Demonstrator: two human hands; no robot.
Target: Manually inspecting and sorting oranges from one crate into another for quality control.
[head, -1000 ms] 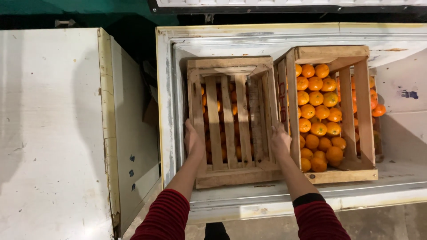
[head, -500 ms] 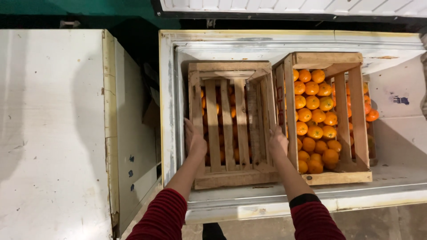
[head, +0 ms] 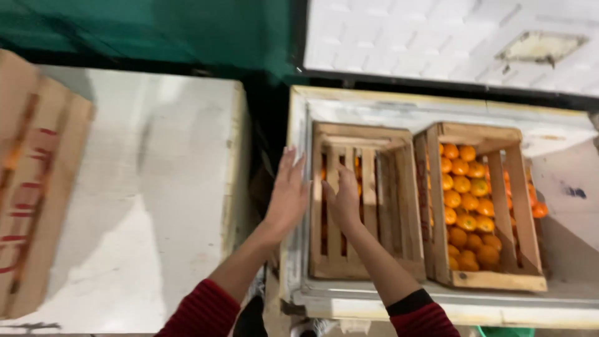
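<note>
Head view: left hand (head: 288, 195) and right hand (head: 342, 198), grips open, empty, above slatted crate (head: 365, 200).

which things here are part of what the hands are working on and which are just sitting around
In hand:
left hand
right hand
left crate
open chest

Sitting around:
right crate of oranges
closed white lid
crate at far left

Lighting: dim, warm overhead; soft shadows left of the wooden crate (head: 365, 200). Strong motion blur throughout, worst far left of it; no glare.
</note>
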